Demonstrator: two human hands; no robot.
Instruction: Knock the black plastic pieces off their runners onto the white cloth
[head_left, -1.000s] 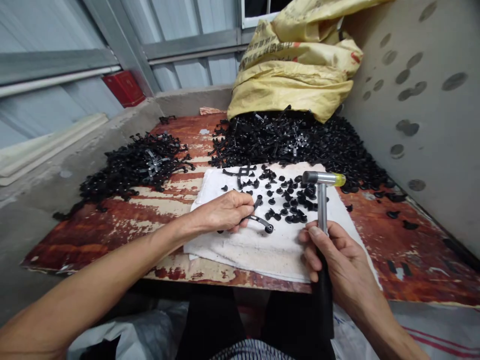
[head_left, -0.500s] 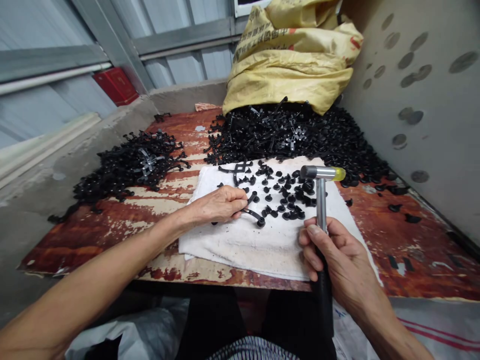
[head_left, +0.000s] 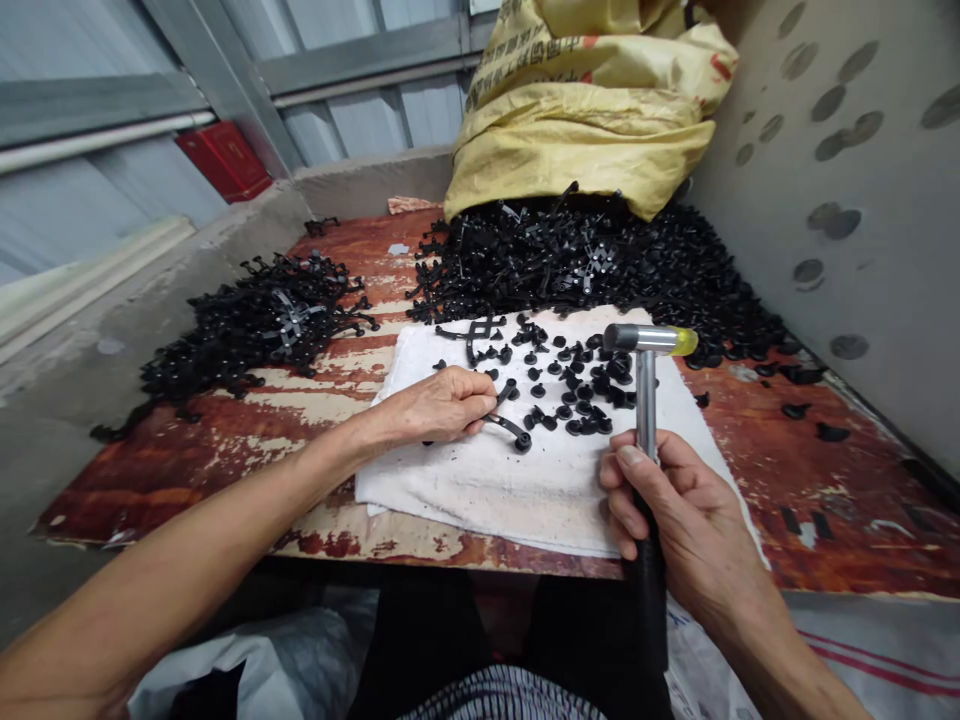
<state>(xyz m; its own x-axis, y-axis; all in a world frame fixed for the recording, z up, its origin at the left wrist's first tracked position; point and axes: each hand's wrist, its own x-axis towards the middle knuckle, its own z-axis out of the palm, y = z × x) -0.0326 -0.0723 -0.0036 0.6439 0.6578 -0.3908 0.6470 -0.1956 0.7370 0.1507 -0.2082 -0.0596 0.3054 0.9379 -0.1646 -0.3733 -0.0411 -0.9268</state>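
Note:
My left hand (head_left: 439,405) is closed on a black plastic sprue piece (head_left: 510,428) that lies on a white cloth (head_left: 517,480). My right hand (head_left: 675,520) grips the handle of a small hammer (head_left: 646,385), held upright, with its metal head and yellow tip (head_left: 649,339) above the cloth. Several small black caps (head_left: 581,385) lie scattered on the cloth just beyond the piece.
A worn red board (head_left: 225,440) carries the cloth. A pile of black sprues (head_left: 255,325) sits at the left, a larger black heap (head_left: 600,265) at the back under a yellow sack (head_left: 592,110). A grey wall (head_left: 862,200) stands at the right.
The view has shifted slightly. Both hands stay almost where they were, the left still holding the piece on the cloth, the hammer still upright.

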